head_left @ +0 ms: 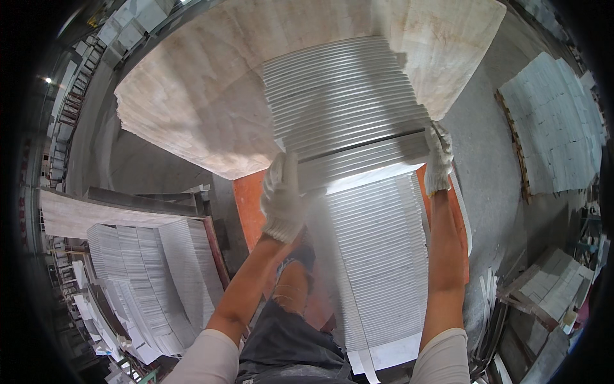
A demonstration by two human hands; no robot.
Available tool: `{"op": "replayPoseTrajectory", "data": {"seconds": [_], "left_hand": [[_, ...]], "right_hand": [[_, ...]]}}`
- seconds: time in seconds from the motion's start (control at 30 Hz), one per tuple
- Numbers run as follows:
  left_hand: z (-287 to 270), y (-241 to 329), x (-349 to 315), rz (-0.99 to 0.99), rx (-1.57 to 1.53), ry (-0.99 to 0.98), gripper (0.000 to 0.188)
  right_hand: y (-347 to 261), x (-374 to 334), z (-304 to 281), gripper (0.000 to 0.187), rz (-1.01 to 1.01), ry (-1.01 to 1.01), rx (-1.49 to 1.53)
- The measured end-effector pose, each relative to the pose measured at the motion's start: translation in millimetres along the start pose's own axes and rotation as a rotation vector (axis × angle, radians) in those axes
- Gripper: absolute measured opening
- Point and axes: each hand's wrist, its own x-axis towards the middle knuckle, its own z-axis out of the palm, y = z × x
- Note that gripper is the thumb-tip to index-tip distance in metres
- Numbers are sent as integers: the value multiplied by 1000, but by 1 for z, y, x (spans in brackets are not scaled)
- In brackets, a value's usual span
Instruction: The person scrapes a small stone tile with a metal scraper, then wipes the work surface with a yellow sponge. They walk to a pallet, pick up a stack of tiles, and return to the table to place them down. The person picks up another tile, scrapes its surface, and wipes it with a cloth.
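My left hand (pixel 280 192), in a pale knitted work glove, presses on the left end of a block of thin white-grey stone tiles (pixel 364 161). At its right end my gloved right hand (pixel 439 157) grips the same block, fingers bent over the corner. The tiles stand on edge, packed face to face. Just beyond the block, a long row of similar tiles (pixel 339 96) stands on a plywood board (pixel 204 109). Nearer my body, another row of upright tiles (pixel 377 256) sits over an orange surface (pixel 249 205). The undersides of the held tiles are hidden.
At the lower left more tiles (pixel 144 281) stand in rows in a frame. A pallet of stacked pale tiles (pixel 553 128) is on the right. A wooden rack with slabs (pixel 553 285) stands at the lower right. Grey concrete floor (pixel 476 153) shows between them.
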Motion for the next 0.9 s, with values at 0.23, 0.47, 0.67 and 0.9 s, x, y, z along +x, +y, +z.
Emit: {"op": "replayPoseTrajectory", "data": {"seconds": [0.23,0.47,0.67,0.9], "left_hand": [[2,-4,-4,106,-194,88,83],[11,-4,-20,-147,-465,35,78],[27,-8,-10,-173,-794,-88,54],[13,9,-15,0,-748,-177,28]], "right_hand": [[-3,-5,-10,33,-76,-100,56],[-3,-8,-20,36,51,-137,107],[8,-14,-27,43,-9,-146,-15],[31,11,-38,40,-30,-271,170]]}}
